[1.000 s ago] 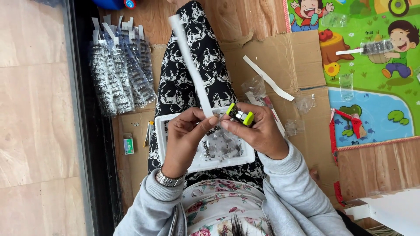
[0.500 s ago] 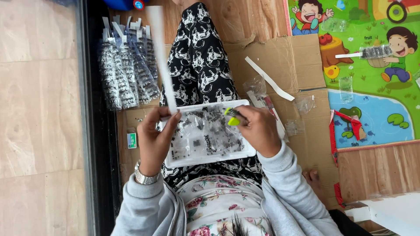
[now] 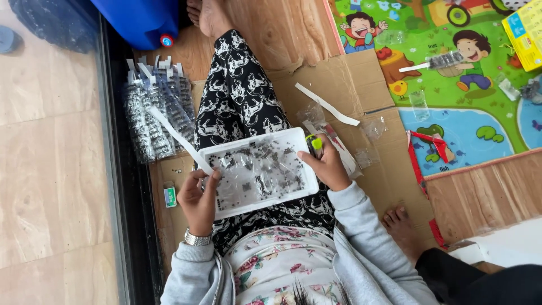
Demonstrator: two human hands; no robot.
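A white tray (image 3: 305, 186) full of small dark parts rests on my lap, over black-and-white patterned trousers. My left hand (image 3: 199, 197) is at the tray's left edge and pinches a long white strip (image 3: 176, 137) that slants up to the left toward the pile of packed bags. My right hand (image 3: 327, 166) is at the tray's right edge, closed around a small yellow-green and black tool (image 3: 314, 144).
A pile of clear bags with white headers (image 3: 158, 113) lies left of my leg. Flattened cardboard (image 3: 350, 85) carries a loose white strip (image 3: 327, 105) and empty clear bags. A colourful play mat (image 3: 451, 73) lies right, a blue container (image 3: 141, 22) ahead, and another person's foot (image 3: 402, 223) at right.
My hands moved apart to the tray's edges. The left hand swung the white strip from upright over my leg down toward the bag pile. The right hand kept the tool.
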